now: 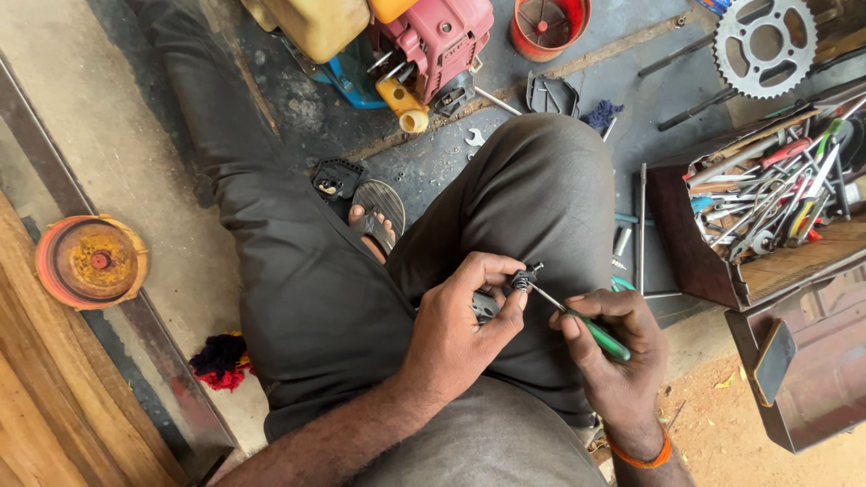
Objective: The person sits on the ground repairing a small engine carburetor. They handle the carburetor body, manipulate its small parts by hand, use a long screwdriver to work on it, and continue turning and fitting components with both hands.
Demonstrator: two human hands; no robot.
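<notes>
Above your raised knee, your left hand (456, 329) pinches a small dark metal part (521, 279) between thumb and fingertips, and your right hand (618, 352) is curled around a green-handled screwdriver (586, 329) whose thin shaft meets that part. The tip sits on the part, so the work on it looks under way rather than finished; whether its screw is tight or loose you cannot tell from here. A grey piece (484, 307) shows just under your left fingers, partly hidden. Beyond your hands, across the knee, a red small engine (437, 41) with a yellow tank (316, 22) lies on the dark mat, seemingly stripped, with a black cover plate (551, 95) and a small wrench (474, 137) lying loose near it, which suggests reassembly is left. To the right of your right hand stands an open wooden toolbox (713, 266) crowded with spanners and pliers, and a steel sprocket (765, 45) lies past it. Far left of your left hand rests an orange round disc (92, 261). No readable labels or packages show.
</notes>
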